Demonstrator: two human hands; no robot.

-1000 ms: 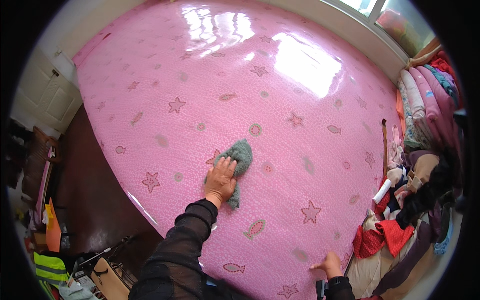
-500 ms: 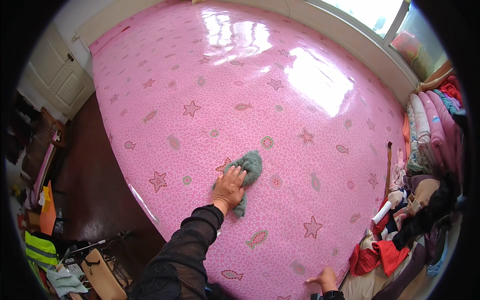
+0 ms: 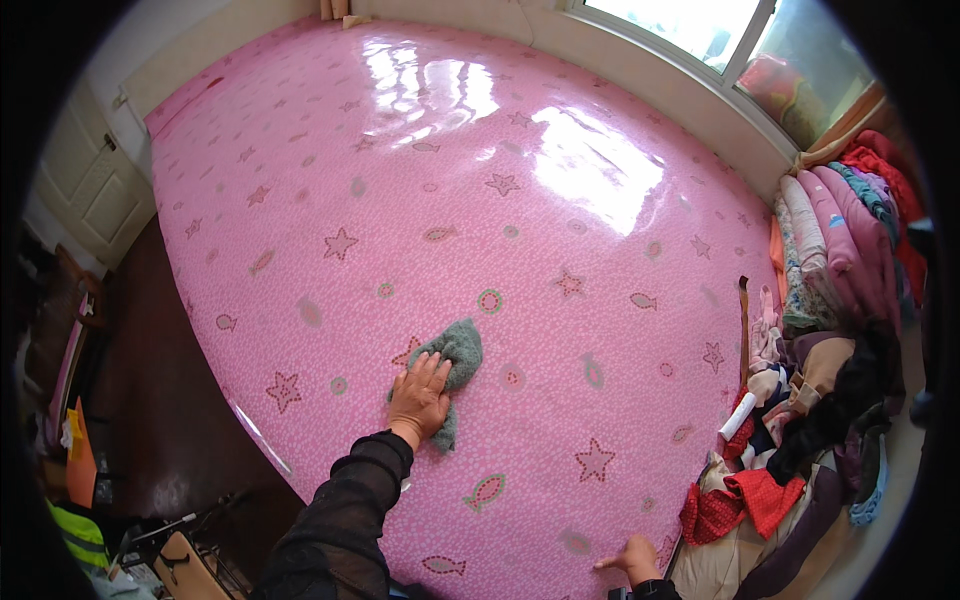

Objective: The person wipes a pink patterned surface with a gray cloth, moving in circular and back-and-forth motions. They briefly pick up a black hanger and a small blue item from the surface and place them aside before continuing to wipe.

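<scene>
A crumpled grey-green cloth (image 3: 458, 352) lies on a pink, glossy sheet (image 3: 540, 420) printed with starfish and fish. My left hand (image 3: 418, 398) presses down on the cloth, its fingers laid together over the near part and the thumb along the side. Part of the cloth sticks out beyond the fingertips and another part below the palm. Down at the lower right, my right hand (image 3: 632, 562) rests on the sheet near its edge, thumb stretched out to the left and holding nothing that I can see. Its other fingers show only in part.
Piled clothes (image 3: 750, 500) lie along the right side, with a brown stick (image 3: 743, 325) beside them. Folded quilts (image 3: 825, 235) are stacked behind, below a window (image 3: 690, 30). Left of the sheet are a dark floor (image 3: 165, 400), a white door (image 3: 95, 180) and a tan bag (image 3: 190, 568).
The whole view has shifted, so things appear further left and slightly lower. My left hand and the cloth stay beside the same printed starfish. My right hand has barely moved on the sheet.
</scene>
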